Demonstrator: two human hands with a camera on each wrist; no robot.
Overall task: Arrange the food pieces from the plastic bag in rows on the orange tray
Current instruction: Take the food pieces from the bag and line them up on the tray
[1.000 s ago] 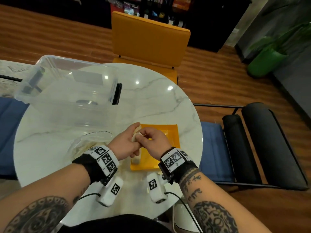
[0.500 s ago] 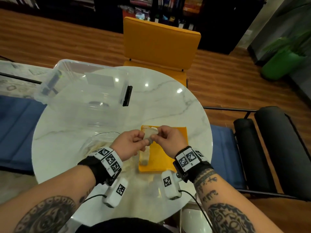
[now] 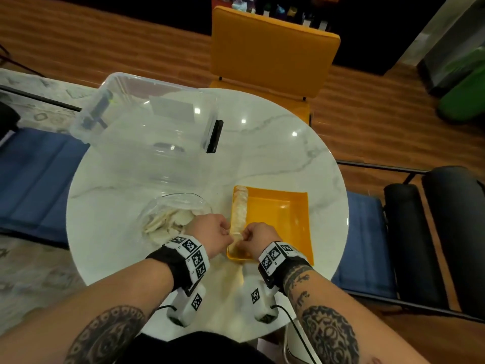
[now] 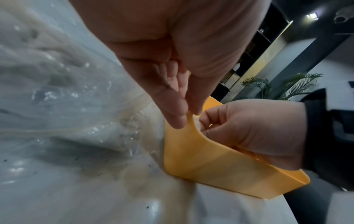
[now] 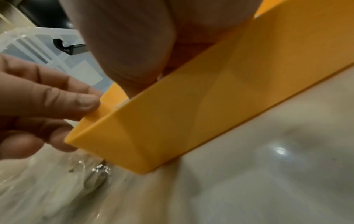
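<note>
One row of food pieces (image 3: 239,211) runs away from the fingers along the orange tray (image 3: 278,219). The left hand (image 3: 214,236) and right hand (image 3: 258,236) pinch another piece at its near end. Most pieces remain in the plastic bag (image 3: 170,219), left of the fingers on the bench (image 3: 275,153).

Glossy white marble-look tabletop (image 3: 275,158) here, grey-veined and throwing back sharp ceiling-light spots, and on it the orange tray (image 3: 278,214) reads as smooth, matt-to-satin moulded plastic. The plastic bag (image 3: 173,206) is thin, clear and crinkled with glints along its creases, the food pieces (image 3: 239,211) look pale, dry and floury, and the storage bin (image 3: 147,122) is smooth see-through plastic with a black latch. Behind, an orange chair (image 3: 273,48) in smooth padded upholstery over a wood-grain floor (image 3: 393,114).
</note>
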